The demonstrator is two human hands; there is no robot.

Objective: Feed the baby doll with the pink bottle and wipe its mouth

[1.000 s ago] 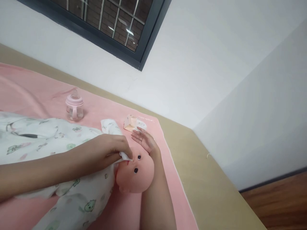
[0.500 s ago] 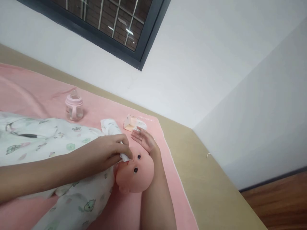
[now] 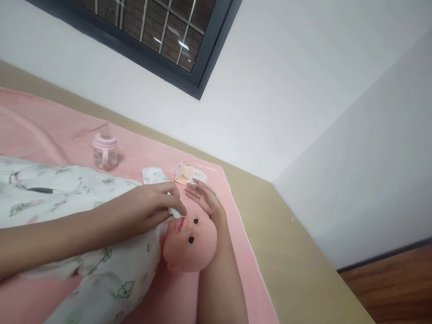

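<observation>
A baby doll lies on a pink blanket [image 3: 50,135], its bare head [image 3: 192,245] toward the right and its body wrapped in a white printed cloth [image 3: 67,193]. My left hand [image 3: 151,207] is pinched on a small white wipe [image 3: 176,212] and presses it against the doll's cheek beside the mouth. My right hand [image 3: 202,198] reaches under the doll's head from the right, palm cupped against the far side of it, fingers stretched out flat.
A pink baby bottle [image 3: 105,150] stands upright on the blanket beyond the doll. A small opened paper packet [image 3: 189,174] lies near my right fingertips. The tan mattress edge [image 3: 290,252] runs along the white wall; wooden floor shows at lower right.
My left hand with the wipe has slid a little up and left, from near the doll's eye to the cheek beside its mouth. The right hand has stayed still.
</observation>
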